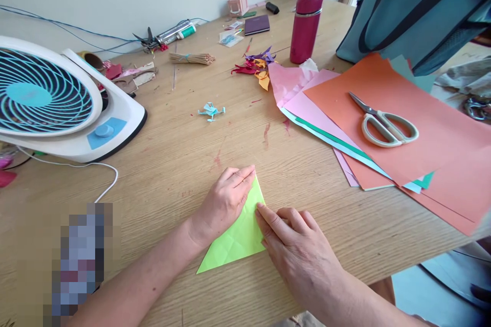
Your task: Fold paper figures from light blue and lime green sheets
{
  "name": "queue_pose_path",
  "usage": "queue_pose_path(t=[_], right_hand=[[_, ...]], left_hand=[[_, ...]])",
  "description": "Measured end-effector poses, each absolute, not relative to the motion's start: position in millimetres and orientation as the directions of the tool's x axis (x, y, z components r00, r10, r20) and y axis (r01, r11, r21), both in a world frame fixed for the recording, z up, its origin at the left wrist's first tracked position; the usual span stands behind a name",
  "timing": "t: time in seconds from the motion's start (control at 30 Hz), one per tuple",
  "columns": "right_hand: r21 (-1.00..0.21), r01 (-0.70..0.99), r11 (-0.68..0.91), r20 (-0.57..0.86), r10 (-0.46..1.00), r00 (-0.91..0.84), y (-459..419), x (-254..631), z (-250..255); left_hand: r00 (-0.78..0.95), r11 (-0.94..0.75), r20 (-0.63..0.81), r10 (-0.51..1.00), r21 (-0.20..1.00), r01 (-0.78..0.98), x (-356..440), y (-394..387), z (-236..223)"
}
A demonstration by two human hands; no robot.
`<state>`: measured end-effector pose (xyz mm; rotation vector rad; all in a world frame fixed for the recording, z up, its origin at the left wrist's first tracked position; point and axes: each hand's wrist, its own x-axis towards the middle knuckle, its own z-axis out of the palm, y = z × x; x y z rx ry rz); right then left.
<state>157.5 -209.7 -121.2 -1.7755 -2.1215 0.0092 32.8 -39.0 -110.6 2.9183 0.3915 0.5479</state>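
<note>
A lime-green sheet of paper (238, 235), folded into a roughly triangular shape with faint crease lines, lies on the table in front of me. My left hand (230, 199) rests over its upper left side, fingers stretched out together and fingertips at the top corner. Along the right edge, my right hand (291, 240) has its index finger on the paper and its other fingers bent; the thumb is mostly hidden, and the paper's edge sits at these fingers. Beyond the hands is a small light-blue folded paper figure (210, 111).
Scissors (387, 122) lie on a stack of coloured paper (345, 92) at right. A magenta bottle (306, 25) and a blue bag (414, 10) stand behind. At left is a white fan (118, 107) with a cord. Folded paper pieces (257, 65) and a stick bundle (192, 59) lie farther back.
</note>
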Motion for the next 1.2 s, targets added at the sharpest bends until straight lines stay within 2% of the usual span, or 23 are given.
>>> queue_pose_path(t=[0.17, 0.4, 0.6, 0.7, 0.8, 1.03, 1.1, 1.2], right_hand=[[-0.226, 0.955, 0.190, 0.273, 0.954, -0.125, -209, 156, -125], [-0.208, 0.958, 0.196, 0.257, 0.956, -0.140, -209, 156, -121], [-0.186, 0.960, 0.211, 0.250, 0.955, -0.161, -210, 156, -120], [-0.185, 0.961, 0.205, 0.236, 0.959, -0.160, -210, 156, -122], [-0.192, 0.962, 0.195, 0.238, 0.960, -0.147, -209, 156, -123], [-0.266, 0.946, 0.184, 0.304, 0.948, -0.098, -206, 158, -123], [-0.283, 0.941, 0.184, 0.316, 0.945, -0.090, -205, 158, -122], [-0.298, 0.936, 0.188, 0.338, 0.938, -0.081, -205, 159, -120]], left_hand=[[0.919, -0.959, 0.285, 0.274, 0.157, 0.237, 32, -41, -110], [0.945, -0.958, 0.171, 0.278, -0.026, 0.287, 34, -53, -108], [0.950, -0.944, 0.068, 0.306, -0.111, 0.312, 38, -61, -105], [0.944, -0.938, 0.052, 0.327, -0.101, 0.331, 40, -62, -104], [0.940, -0.941, 0.105, 0.323, -0.067, 0.331, 39, -58, -105], [0.900, -0.943, 0.287, 0.326, 0.170, 0.288, 28, -40, -103], [0.895, -0.950, 0.322, 0.308, 0.163, 0.268, 25, -40, -102], [0.915, -0.974, 0.334, 0.227, 0.085, 0.211, 23, -42, -102]])
